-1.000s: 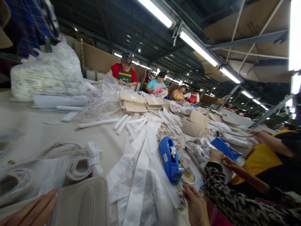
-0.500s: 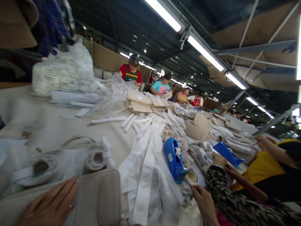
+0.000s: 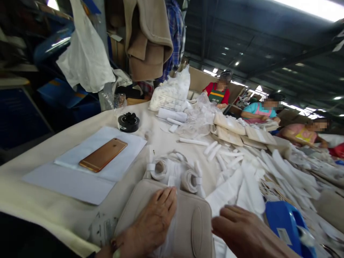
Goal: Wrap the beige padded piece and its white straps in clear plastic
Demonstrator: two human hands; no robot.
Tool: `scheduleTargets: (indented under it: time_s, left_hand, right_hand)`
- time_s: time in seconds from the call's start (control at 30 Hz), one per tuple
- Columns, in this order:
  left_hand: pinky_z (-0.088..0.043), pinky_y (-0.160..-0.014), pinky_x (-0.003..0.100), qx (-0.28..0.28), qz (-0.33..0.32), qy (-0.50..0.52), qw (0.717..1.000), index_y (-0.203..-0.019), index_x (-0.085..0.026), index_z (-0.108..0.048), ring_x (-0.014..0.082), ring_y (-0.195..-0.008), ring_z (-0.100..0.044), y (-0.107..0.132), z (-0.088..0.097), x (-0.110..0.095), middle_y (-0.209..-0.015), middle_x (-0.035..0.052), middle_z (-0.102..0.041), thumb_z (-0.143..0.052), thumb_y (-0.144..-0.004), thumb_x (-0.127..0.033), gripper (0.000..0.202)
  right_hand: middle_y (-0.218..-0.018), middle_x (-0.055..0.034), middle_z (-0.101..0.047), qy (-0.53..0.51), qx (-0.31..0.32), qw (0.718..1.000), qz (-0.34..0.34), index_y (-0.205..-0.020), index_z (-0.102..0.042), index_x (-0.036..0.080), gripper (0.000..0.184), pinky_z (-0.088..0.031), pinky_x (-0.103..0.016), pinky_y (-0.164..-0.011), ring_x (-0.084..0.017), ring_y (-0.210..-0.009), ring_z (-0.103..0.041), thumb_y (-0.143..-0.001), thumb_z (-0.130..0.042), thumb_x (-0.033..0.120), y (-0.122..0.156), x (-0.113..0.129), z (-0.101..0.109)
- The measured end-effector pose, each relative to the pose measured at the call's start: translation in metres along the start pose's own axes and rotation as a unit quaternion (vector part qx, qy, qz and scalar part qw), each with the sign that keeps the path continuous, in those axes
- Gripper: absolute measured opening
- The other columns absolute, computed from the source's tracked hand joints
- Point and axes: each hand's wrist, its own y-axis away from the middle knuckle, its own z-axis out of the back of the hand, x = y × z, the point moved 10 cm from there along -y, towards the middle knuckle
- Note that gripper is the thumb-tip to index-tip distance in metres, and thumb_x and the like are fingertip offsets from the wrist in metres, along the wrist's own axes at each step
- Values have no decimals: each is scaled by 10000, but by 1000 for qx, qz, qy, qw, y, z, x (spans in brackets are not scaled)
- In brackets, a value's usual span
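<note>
A beige handbag [image 3: 185, 211] lies in front of me with a white wrapping strip across its middle. My left hand [image 3: 156, 216] rests flat on it, fingers stretched out over the strip. Rolled straps [image 3: 189, 181] wrapped in white stand against the bag's far edge. Just off the bag's right edge is my right hand [image 3: 239, 229], fingers curled in and a little blurred; what they hold, if anything, is hidden. A blue tape dispenser [image 3: 285, 222] sits to the right of that hand.
On the left, a gold phone [image 3: 103, 154] lies on white paper [image 3: 72, 179], with a black roll [image 3: 128, 122] beyond. White strips [image 3: 231, 186] and stacked beige pieces [image 3: 228, 130] cover the right side. Co-workers [image 3: 218, 91] sit across the table.
The view has swung left, bringing in the phone and paper. My right hand has moved from beside the tape dispenser to the bag's right edge. My left hand stays on the bag.
</note>
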Motion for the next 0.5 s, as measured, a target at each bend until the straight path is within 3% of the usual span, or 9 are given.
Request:
scheduleTargets:
  time_s: [0.07, 0.2, 0.33, 0.5]
  left_hand:
    - [-290, -1029, 423, -9, -3, 4, 1000, -1326, -46, -424, 301, -1282, -395, 0, 1, -2, -1405, 187, -436, -417, -854, -203, 497]
    - [-275, -1027, 450, -6, 0, 10, 1000, -1344, -24, -387, 321, -1301, -363, 0, -3, -2, -1415, 212, -409, -452, -805, -182, 566]
    - [-287, -992, 436, -16, -10, 20, 1000, -1272, -39, -484, 317, -1253, -418, -3, -1, -1, -1375, 212, -460, -443, -867, -305, 487]
    - [-212, -1014, 424, -83, -10, 1, 997, -1138, -88, -595, 297, -1198, -469, -4, 11, 2, -1287, 171, -555, -375, -925, -359, 409]
  right_hand:
    - [-710, 13, -617, 6, 35, 999, 22, -731, -548, 212, 213, -336, -255, -575, -126, -625, -542, -889, -464, 97, -50, 4, 3]
    - [-751, -20, -636, 46, 94, 992, 70, -780, -599, 180, 181, -337, -268, -649, -143, -706, -569, -910, -476, 154, -116, -6, -26]
    - [-784, -45, -657, 82, 136, 984, 78, -822, -639, 172, 173, -367, -271, -685, -167, -773, -606, -914, -497, 205, -147, -21, -53]
    - [-823, -46, -678, 79, 175, 978, 78, -872, -662, 183, 175, -400, -260, -714, -175, -819, -623, -906, -491, 170, -163, -25, -67]
